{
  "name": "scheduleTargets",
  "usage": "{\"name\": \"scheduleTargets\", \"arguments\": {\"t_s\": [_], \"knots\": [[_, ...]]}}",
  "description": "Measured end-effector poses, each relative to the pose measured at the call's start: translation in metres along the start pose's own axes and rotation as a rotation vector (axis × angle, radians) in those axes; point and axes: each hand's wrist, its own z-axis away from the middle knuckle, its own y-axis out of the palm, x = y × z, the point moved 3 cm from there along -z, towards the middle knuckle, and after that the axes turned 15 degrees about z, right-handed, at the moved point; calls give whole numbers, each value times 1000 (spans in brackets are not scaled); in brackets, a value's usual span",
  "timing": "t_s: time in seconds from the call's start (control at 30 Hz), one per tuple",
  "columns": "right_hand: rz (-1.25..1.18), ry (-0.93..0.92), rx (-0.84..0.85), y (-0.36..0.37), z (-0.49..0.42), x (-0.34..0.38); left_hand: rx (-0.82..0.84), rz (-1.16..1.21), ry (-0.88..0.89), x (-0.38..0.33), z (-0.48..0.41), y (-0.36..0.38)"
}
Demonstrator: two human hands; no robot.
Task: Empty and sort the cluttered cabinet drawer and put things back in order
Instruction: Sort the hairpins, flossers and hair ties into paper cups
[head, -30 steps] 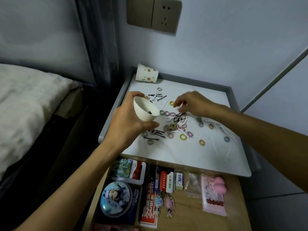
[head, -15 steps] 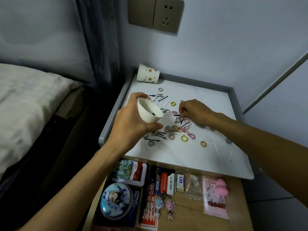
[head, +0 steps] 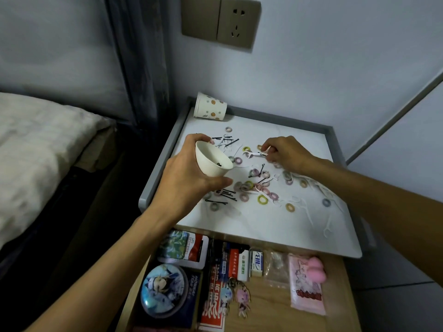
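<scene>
Two hands are splitting the job, left hand (head: 189, 183) gripping the white cup (head: 212, 161) tilted toward the right hand (head: 285, 153), which is pinching a black hairpin (head: 263, 154) near the far middle of the surface (head: 251, 221), presumably for a quick drop-in.

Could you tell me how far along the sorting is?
Done: a black hairpin lies in the white cup the left hand holds. In hand: the right hand pinches another small piece. Left: hair ties, hairpins and floss picks scattered on the cabinet top.

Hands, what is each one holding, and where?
Left hand grips the cup round its wall; right hand pinches a hairpin by one end.
</scene>
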Motion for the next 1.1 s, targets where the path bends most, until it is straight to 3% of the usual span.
{"name": "scheduleTargets", "arguments": {"t_s": [0.27, 0.5, 0.63, 0.7, 0.77, 0.9, 1.1], "knots": [[-47, 78, -104, 1, 2, -9, 1, -18, 2, 1, -2, 1], [169, 40, -277, -10, 1, -22, 1, -12, 4, 0, -1, 0], [253, 91, -149, -6, -3, -34, 2, -5, 2, -1, -1, 0], [208, 96, -191, -9, -1, -35, 5, -3, 2, -1, -1, 1], [124, 30, -234, -12, 2, -26, 4, -3, 3, -1, -1, 0], [93, -186, -102, -2, 9, 2, 7, -2, -1, -1, -1, 1], [55, -192, -36, 13, 8, 7, 7, 1, -3, -1, 0, -1]]}}
